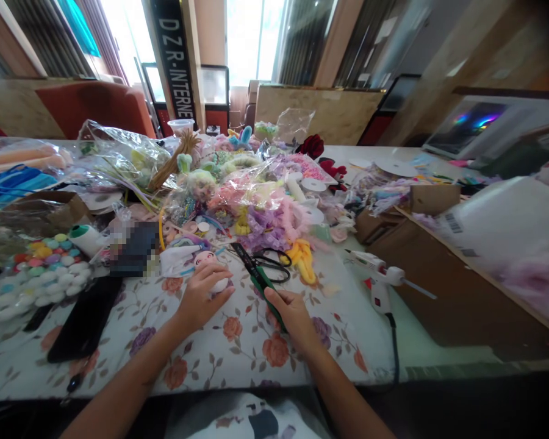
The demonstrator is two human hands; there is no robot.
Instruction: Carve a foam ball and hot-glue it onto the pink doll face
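My left hand [200,299] rests on the floral tablecloth [238,353], its fingers wrapped over a small white doll head [209,263] with a painted face. My right hand [291,314] grips the green handles of a pair of pliers [256,271], whose dark jaws point up and left toward the doll head. Black-handled scissors [274,266] lie just beyond the pliers, next to a yellow ribbon piece [303,257].
A white glue gun [377,275] stands to the right, its cord hanging over the table edge. Cardboard boxes [439,286] sit further right. Bags of pastel craft trims [251,195] fill the middle. Pompoms [36,274] and a black phone [85,320] lie at left.
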